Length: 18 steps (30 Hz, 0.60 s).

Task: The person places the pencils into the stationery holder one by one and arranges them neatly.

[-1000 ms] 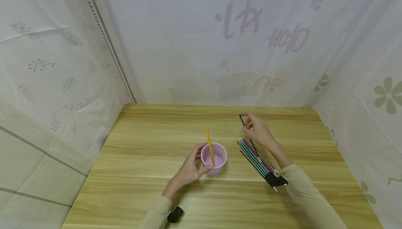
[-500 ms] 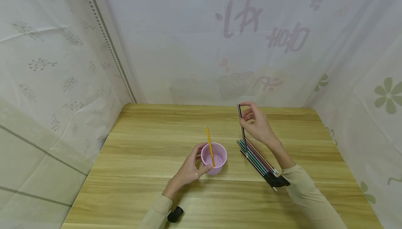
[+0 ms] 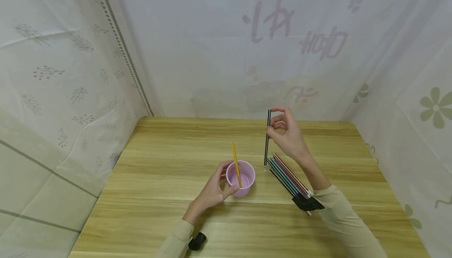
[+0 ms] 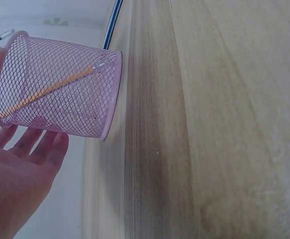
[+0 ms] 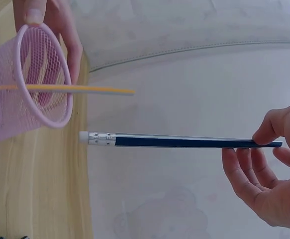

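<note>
Purple ltrs (image 3: pixel 323 45) on bk curtain (image 3: pixel 197 61) can't be read w/ certainty.

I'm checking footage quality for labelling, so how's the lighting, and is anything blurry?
Head view: soft light, no harsh glare on the tabletop; left wrist view: pink mesh cup distinct, tabletop grain softer up close; right wrist view: dark blue pencil fairly clear, backdrop pale and washed out.
</note>
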Each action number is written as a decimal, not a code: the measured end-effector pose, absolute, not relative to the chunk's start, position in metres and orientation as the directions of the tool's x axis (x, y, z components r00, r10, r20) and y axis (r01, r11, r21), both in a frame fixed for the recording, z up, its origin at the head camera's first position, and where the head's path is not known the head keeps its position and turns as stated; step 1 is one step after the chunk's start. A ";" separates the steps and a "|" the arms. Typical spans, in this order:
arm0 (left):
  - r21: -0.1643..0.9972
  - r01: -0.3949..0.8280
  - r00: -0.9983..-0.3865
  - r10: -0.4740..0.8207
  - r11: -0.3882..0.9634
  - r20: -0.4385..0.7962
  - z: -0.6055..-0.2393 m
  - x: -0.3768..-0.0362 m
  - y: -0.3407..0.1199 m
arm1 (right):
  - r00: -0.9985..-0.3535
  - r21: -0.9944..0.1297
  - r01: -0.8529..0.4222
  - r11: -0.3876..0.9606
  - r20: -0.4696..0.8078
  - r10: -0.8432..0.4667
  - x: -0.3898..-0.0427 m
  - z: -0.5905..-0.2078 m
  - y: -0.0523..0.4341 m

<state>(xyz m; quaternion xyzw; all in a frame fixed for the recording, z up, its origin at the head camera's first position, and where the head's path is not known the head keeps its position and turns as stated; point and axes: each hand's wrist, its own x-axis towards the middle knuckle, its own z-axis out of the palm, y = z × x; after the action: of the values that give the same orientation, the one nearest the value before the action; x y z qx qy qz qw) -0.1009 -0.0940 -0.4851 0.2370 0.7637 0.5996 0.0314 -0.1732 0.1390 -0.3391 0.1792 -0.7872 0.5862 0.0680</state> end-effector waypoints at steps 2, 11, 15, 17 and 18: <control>0.931 0.322 -0.887 0.399 0.171 0.234 -0.485 -0.101 -0.094 | -0.924 -0.905 -0.372 0.207 0.337 -0.182 -0.173 -0.339 0.135; 0.932 0.321 -0.887 0.400 0.169 0.233 -0.483 -0.100 -0.094 | -0.899 -0.897 -0.431 0.096 0.419 -0.126 -0.169 -0.351 0.117; 0.936 0.312 -0.887 0.403 0.164 0.225 -0.483 -0.101 -0.094 | -0.898 -0.897 -0.433 0.084 0.421 -0.130 -0.169 -0.357 0.111; 0.938 0.308 -0.887 0.405 0.160 0.222 -0.482 -0.101 -0.094 | -0.898 -0.897 -0.432 0.095 0.418 -0.139 -0.169 -0.361 0.108; 0.939 0.307 -0.887 0.405 0.157 0.223 -0.483 -0.101 -0.094 | -0.900 -0.898 -0.427 0.101 0.412 -0.143 -0.169 -0.363 0.106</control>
<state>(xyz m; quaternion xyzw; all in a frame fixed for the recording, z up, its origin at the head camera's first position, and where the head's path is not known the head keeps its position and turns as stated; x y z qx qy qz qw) -0.1006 -0.0937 -0.4825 0.2345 0.7595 0.6054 0.0405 -0.1686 0.1062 -0.3630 0.1944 -0.7335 0.6418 0.1109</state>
